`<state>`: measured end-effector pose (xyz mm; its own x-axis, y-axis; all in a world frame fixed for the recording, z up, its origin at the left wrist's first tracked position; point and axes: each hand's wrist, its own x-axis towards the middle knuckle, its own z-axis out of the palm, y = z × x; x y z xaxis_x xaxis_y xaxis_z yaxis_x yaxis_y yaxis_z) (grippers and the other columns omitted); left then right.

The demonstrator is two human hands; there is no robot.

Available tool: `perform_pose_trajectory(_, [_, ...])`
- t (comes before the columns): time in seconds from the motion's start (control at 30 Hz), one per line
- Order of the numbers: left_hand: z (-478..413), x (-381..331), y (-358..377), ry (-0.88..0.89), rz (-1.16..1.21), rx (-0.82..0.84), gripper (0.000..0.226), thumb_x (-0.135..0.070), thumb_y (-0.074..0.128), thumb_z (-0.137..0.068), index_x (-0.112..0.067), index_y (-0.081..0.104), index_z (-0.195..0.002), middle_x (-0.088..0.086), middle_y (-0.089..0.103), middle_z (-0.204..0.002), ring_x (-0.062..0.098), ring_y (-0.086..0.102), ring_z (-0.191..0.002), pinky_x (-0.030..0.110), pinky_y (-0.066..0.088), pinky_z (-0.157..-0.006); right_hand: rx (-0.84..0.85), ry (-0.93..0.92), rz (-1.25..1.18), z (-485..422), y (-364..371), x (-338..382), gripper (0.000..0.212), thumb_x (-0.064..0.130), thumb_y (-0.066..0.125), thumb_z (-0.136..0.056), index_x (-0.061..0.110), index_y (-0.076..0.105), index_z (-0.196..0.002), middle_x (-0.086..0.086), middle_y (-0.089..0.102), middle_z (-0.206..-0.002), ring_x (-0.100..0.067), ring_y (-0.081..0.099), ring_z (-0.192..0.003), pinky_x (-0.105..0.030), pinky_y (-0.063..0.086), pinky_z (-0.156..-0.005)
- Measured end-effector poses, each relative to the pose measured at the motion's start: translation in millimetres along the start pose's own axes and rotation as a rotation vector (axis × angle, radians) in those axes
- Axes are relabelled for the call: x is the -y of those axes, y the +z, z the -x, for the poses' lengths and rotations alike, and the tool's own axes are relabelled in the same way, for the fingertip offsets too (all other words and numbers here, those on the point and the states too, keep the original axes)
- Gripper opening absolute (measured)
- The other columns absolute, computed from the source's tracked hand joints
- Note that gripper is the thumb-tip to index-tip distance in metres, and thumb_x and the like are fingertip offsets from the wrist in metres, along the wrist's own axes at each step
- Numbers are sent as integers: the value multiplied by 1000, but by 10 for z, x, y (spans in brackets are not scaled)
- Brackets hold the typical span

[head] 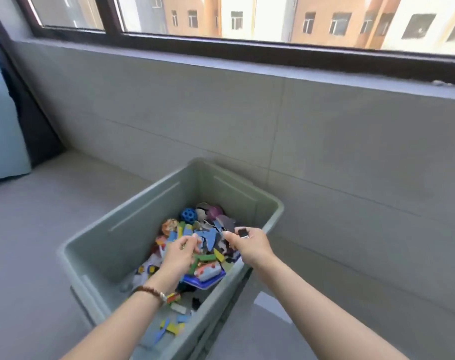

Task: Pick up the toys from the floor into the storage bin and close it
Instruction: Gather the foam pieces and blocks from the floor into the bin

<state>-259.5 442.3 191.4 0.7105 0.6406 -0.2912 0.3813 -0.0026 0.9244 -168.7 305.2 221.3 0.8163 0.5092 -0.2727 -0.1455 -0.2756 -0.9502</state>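
Both inside the storage bin rim, left hand hangs loosely curled, right hand pinches a dark piece.

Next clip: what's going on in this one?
A person holds both hands over an open grey-green storage bin, already heaped with small toys. The right hand pinches a small dark piece above the pile; the left hand curls its fingers over the toys, and whether it holds anything is unclear. No lid is on the bin.
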Motion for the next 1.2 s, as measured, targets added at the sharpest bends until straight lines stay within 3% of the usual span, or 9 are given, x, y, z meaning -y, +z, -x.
perform_pose_trajectory(0.13, [-306,277,-227,-45,-4,26,24,-26,41,-100,-19,60,-112,1,62,-110,12,60,-89,27,49,-74,142,118,190,-363,497,-122,24,23,67,-85,12,56,-67,7,53,-50,1,42,-34,-17,36,-38])
perform_pose_trajectory(0.23, [-441,430,-345,-104,-67,36,35,-25,38,-101,-16,48,-134,1,48,-137,19,43,-128,27,36,-96,264,156,395,-516,583,-240,32,28,62,-89,15,57,-118,-2,61,-105,-14,66,-93,-31,53,-78])
perform_pose_trajectory(0.3, [-486,499,-444,-129,-98,10,39,-24,36,-102,-12,44,-138,5,44,-143,19,41,-131,26,33,-100,310,140,577,-536,550,-248,52,29,56,-92,22,38,-141,-5,45,-139,-25,54,-120,-31,45,-91])
perform_pose_trajectory(0.43, [-465,518,-572,-106,-187,-2,37,-22,35,-102,-12,44,-137,6,46,-142,20,43,-129,25,35,-96,215,-6,618,-507,422,-246,44,17,45,-97,23,40,-140,-6,52,-135,-23,61,-89,-32,48,-75])
perform_pose_trajectory(0.53, [-348,407,-551,-64,-236,11,38,-24,37,-102,-12,45,-137,5,46,-141,20,45,-127,28,36,-100,167,-106,718,-381,164,-242,44,18,46,-96,22,42,-139,2,34,-150,-17,38,-134,-29,33,-106])
perform_pose_trajectory(0.67, [-76,65,-289,42,-289,80,39,-28,38,-101,-14,43,-137,3,44,-143,16,47,-123,25,38,-95,81,-107,759,-32,-500,-162,45,24,51,-95,25,41,-139,4,25,-154,-14,26,-141,-27,24,-110])
perform_pose_trajectory(0.77, [187,-219,90,159,-348,146,41,-32,40,-100,-17,42,-138,-1,43,-143,7,50,-111,15,42,-76,-17,-75,774,364,-1179,-167,46,28,56,-92,26,43,-137,4,28,-153,-13,28,-140,-25,23,-110])
perform_pose_trajectory(1.0, [950,-570,1467,354,-482,347,45,-37,46,-97,-18,44,-137,-2,44,-142,14,39,-132,27,30,-106,-276,120,666,1652,-2830,-684,52,34,64,-87,23,47,-135,4,31,-152,-13,28,-140,-26,22,-111])
perform_pose_trajectory(1.2, [1386,-286,2745,373,-687,534,51,-43,48,-94,-19,41,-139,1,42,-144,20,35,-135,32,31,-109,-427,320,525,2587,-3803,-1661,57,35,65,-86,20,44,-136,-1,30,-152,-17,26,-141,-30,23,-112])
